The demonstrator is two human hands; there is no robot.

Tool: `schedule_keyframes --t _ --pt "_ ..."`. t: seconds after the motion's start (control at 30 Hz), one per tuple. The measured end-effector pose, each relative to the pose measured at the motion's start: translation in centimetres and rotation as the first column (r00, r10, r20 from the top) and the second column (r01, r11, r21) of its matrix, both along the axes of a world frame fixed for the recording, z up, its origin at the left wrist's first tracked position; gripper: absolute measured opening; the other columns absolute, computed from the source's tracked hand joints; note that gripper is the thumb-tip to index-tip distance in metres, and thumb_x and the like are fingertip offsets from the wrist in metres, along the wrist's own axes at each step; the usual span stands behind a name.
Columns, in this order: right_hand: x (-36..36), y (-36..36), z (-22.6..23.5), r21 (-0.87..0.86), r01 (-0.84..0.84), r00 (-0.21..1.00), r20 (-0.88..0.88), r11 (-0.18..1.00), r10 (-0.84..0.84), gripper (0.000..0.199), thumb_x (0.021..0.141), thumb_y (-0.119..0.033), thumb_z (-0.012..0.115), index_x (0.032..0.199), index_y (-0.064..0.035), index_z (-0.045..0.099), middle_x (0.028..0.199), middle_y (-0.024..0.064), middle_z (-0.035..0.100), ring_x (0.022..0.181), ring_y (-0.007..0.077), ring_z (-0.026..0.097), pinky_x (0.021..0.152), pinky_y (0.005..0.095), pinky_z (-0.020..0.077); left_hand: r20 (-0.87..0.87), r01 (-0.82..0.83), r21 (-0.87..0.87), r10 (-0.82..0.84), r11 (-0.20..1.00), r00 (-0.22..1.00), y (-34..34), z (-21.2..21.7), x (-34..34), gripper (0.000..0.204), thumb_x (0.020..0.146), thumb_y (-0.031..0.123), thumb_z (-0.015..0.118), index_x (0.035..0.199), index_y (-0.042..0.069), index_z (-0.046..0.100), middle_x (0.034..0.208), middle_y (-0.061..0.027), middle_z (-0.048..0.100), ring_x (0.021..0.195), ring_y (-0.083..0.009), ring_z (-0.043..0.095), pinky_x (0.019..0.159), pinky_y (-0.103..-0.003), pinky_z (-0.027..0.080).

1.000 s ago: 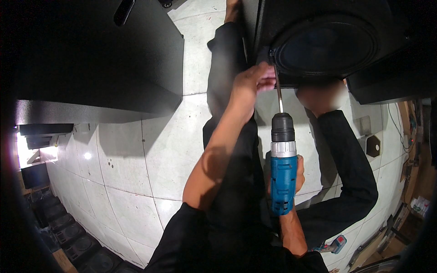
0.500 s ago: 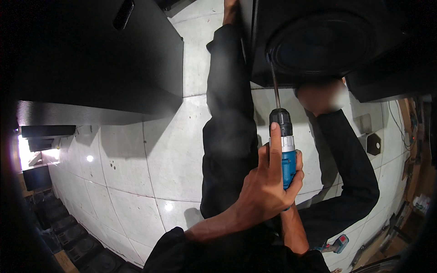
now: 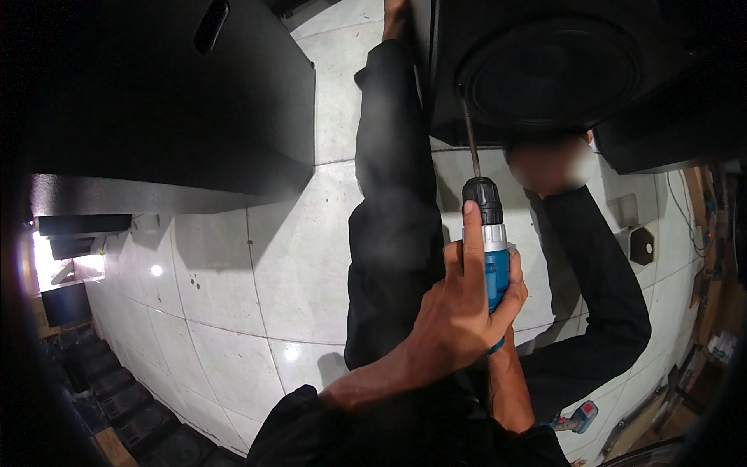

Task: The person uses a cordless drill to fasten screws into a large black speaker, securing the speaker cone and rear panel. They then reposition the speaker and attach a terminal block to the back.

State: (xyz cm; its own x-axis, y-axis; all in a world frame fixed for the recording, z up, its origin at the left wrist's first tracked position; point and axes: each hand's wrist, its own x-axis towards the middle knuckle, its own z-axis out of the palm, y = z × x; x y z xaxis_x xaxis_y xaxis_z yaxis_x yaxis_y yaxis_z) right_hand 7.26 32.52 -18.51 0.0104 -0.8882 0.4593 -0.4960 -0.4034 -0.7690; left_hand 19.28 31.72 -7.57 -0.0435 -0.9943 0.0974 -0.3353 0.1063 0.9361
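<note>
The left hand (image 3: 459, 319) is wrapped around the body of a blue drill (image 3: 490, 257), its fingers curled about the blue part and the forefinger laid straight up along the grey collar toward the black chuck. The right hand is almost wholly hidden behind the left one and the drill; only its forearm (image 3: 510, 389) shows, rising from the lower edge to the tool's grip, so I cannot tell how its fingers sit, though it reaches the handle. Both hands are close together on the one tool, just below the middle of the view.

From the chuck a long thin bit (image 3: 469, 140) runs upward and a little left, its tip at the edge of a black speaker box (image 3: 545, 70) with a large round cone in its face. The box fills the upper right.

Behind the drill another person in black clothes is crouched at the box, one leg (image 3: 389, 194) stretched up the middle and a bent sleeve (image 3: 607, 296) to the right, close against the tool.

To the left a second big black cabinet (image 3: 171, 101) stands on the pale tiled floor (image 3: 233, 296). Low on the right, on the tiles, lies a second small blue and red drill (image 3: 580, 416). Dark speaker boxes (image 3: 117, 397) are stacked along the far lower left.
</note>
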Motion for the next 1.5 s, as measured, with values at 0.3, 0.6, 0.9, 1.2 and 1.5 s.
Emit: schedule_keyframes --t 0.3,0.6,0.9,1.2,1.5 --pt "-1.2 -1.5 2.2 0.042 -0.097 0.99 -0.101 0.994 0.101 0.035 0.092 -0.012 0.06 0.124 0.0019 0.056 0.101 0.0226 0.067 0.083 0.0359 0.068 0.073 0.0426 0.0558 -0.07 0.076 0.125 -0.068 0.989 0.995 0.0 0.2 0.8 0.095 0.093 0.018 0.063 0.151 -0.007 -0.008 0.127 -0.0355 0.04 0.108 -0.0409 0.061 0.091 -0.048 0.051" --pt "-0.7 -1.4 4.7 0.049 -0.124 0.987 -0.094 0.991 0.128 0.041 0.085 -0.006 0.064 0.126 -0.0015 0.058 0.106 0.0218 0.065 0.09 0.0355 0.068 0.078 0.0411 0.055 -0.028 0.07 0.188 -0.066 0.98 0.997 -0.3 0.8 1.8 0.093 0.095 0.026 0.062 0.152 -0.008 -0.002 0.112 -0.0311 0.057 0.1 -0.0374 0.066 0.089 -0.044 0.053" --pt "-6.2 5.0 8.0 0.046 -0.058 0.984 -0.165 0.997 0.065 0.04 0.074 0.001 0.072 0.114 0.0004 0.066 0.103 0.02 0.069 0.091 0.0334 0.07 0.081 0.0404 0.0565 0.0 -0.211 0.113 0.213 0.971 0.977 -7.6 -1.7 4.9 0.06 0.096 0.028 0.06 0.144 -0.003 0.043 0.12 -0.0175 0.065 0.084 -0.0196 0.063 0.075 -0.029 0.049" --pt "-24.3 15.6 11.1 0.07 0.731 0.674 -0.233 0.679 -0.701 0.06 0.086 -0.013 0.069 0.141 -0.0033 0.045 0.121 0.0138 0.058 0.108 0.0233 0.058 0.093 0.037 0.0479 -0.257 -0.298 -0.021 0.283 0.954 0.924 -15.1 -4.1 3.8 0.063 0.083 0.0 0.065 0.141 0.007 0.041 0.136 -0.0121 0.048 0.096 -0.021 0.06 0.065 -0.029 0.056" --pt "-37.9 24.0 0.5 0.2 0.752 0.659 -0.254 0.629 -0.708 0.067 0.081 0.006 0.056 0.146 -0.0007 0.043 0.141 0.0155 0.053 0.122 0.0255 0.053 0.105 0.0335 0.0385 -0.171 -0.21 0.027 0.211 0.977 0.962 -15.7 -3.1 5.8 0.056 0.081 0.003 0.059 0.136 0.005 0.049 0.13 -0.0112 0.054 0.085 -0.0171 0.061 0.065 -0.03 0.054"
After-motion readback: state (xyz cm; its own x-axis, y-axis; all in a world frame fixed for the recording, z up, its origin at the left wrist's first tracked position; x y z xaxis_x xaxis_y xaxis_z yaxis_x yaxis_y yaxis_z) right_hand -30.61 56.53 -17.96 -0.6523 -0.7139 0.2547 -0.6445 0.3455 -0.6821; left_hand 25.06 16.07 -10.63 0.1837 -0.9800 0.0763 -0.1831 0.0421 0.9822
